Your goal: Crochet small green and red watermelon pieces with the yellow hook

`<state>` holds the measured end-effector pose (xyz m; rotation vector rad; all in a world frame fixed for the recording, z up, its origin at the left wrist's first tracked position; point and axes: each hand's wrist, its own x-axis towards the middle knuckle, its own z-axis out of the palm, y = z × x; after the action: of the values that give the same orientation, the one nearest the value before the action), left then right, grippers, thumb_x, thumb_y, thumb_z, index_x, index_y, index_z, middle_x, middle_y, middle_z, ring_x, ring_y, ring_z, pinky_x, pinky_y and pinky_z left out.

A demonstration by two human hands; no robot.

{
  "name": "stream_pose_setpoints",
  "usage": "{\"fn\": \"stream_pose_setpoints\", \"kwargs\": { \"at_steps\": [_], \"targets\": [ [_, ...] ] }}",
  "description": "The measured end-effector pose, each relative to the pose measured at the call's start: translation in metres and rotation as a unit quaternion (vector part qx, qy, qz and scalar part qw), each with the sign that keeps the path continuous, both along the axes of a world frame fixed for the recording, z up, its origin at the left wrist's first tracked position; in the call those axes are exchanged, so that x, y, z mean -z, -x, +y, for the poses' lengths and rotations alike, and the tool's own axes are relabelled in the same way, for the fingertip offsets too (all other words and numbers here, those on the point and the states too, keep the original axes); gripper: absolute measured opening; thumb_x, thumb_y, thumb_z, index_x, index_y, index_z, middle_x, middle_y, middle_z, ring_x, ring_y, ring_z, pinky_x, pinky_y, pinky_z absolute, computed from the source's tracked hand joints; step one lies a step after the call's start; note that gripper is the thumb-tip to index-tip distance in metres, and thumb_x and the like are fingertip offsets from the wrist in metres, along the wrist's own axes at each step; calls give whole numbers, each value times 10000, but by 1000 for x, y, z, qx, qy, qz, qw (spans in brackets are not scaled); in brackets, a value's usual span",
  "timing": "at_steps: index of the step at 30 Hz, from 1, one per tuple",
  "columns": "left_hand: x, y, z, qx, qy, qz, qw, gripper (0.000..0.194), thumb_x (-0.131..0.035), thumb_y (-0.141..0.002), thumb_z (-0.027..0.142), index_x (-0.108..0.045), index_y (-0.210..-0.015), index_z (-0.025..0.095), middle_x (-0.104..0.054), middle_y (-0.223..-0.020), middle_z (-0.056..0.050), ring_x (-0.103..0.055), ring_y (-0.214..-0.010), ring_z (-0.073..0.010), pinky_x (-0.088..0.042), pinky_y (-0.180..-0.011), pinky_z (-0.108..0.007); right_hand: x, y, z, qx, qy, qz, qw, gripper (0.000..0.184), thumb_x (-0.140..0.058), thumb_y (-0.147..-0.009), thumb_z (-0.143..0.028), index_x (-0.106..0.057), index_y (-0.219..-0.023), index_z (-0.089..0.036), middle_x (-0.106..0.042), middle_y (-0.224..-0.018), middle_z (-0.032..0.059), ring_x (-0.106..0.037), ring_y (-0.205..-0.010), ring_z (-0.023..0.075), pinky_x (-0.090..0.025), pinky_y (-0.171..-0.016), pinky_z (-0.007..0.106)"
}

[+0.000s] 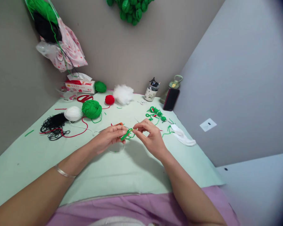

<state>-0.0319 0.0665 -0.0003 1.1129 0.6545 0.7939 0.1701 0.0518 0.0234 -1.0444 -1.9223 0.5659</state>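
Observation:
My left hand (113, 135) is closed on a small green crochet piece (125, 135), held just above the table. My right hand (149, 133) meets it from the other side, thumb and forefinger pinched at the far end of the piece. What sits in that pinch is too small to make out. A thin dark tip sticks up behind the right fingers. Something orange (119, 124) shows just beyond the left fingertips, its kind unclear. White yarn (116, 152) loops below the left hand.
On the left lie black yarn (54, 125), a white ball (73, 113), a green ball (91, 109) and red scissors (85, 98). A red ball (109, 99) and stuffing (123, 94) stand behind. Rightward are green crochet pieces (159, 113), a phone (171, 99) and white cloth (182, 135).

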Motion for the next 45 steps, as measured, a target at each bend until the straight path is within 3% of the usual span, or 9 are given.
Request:
{"fn": "stream_pose_setpoints", "kwargs": {
  "at_steps": [3,11,14,19,25,31,35,40,45],
  "targets": [
    [1,-1,0,6,5,-2,1000,195,-660,-837,363,-670,-841,167,-508,-875,-29,-499,-782,-144,-502,-754,-282,2,0,1,-6,0,-17,1000,91,-627,-889,-215,-674,-967,-220,-527,-794,2,-543,-744,130,-450,-694,268],
    [0,-1,1,-27,-2,25,999,219,-661,-816,380,-633,-765,169,-522,-837,-13,-517,-750,-141,-470,-726,-272,-3,0,0,-8,21,-4,1000,112,-637,-887,-257,-665,-791,-206,-552,-762,5,-520,-704,130,-415,-643,268],
    [3,-2,2,-44,-25,51,997,201,-660,-807,356,-616,-740,172,-527,-757,11,-515,-708,-135,-435,-709,-268,-5,0,-1,-60,98,40,993,177,-650,-874,-337,-667,-770,-194,-560,-764,9,-522,-709,128,-431,-654,265],
    [6,-2,3,-56,-77,112,989,195,-660,-803,347,-615,-751,165,-545,-714,14,-503,-677,-136,-395,-689,-274,-2,0,3,-152,282,119,940,201,-672,-826,-350,-636,-761,-163,-554,-676,-20,-520,-619,103,-455,-634,255],
    [5,-3,2,-51,-30,70,996,184,-645,-786,330,-592,-715,168,-508,-753,7,-512,-704,-144,-442,-721,-301,4,5,2,-41,88,2,995,123,-556,-798,-131,-614,-701,-180,-558,-746,-4,-514,-665,107,-414,-620,236],
    [0,-7,-1,-21,-38,114,993,198,-646,-771,324,-552,-684,174,-504,-680,21,-527,-628,-133,-410,-638,-275,14,-6,12,130,-126,-151,972,147,-520,-790,-110,-544,-676,-199,-527,-706,-2,-487,-640,126,-355,-607,259],
    [1,-7,-1,2,7,65,998,224,-664,-777,348,-546,-701,173,-471,-713,22,-521,-660,-132,-463,-674,-281,11,-26,27,228,-90,-124,962,213,-532,-875,-208,-532,-662,-197,-525,-692,0,-474,-623,130,-351,-617,266],
    [4,-4,0,7,26,24,999,189,-643,-824,328,-567,-752,171,-458,-761,15,-491,-691,-128,-495,-713,-286,7,-22,25,59,30,-8,998,157,-601,-898,-300,-663,-806,-188,-557,-738,5,-523,-670,131,-412,-645,256],
    [6,-3,0,9,21,20,1000,191,-640,-835,325,-589,-752,161,-489,-795,-4,-487,-726,-135,-489,-701,-274,10,-5,9,-81,3,-60,995,158,-603,-912,-246,-693,-1041,-226,-572,-825,18,-550,-731,129,-437,-681,253]
  ]
}}
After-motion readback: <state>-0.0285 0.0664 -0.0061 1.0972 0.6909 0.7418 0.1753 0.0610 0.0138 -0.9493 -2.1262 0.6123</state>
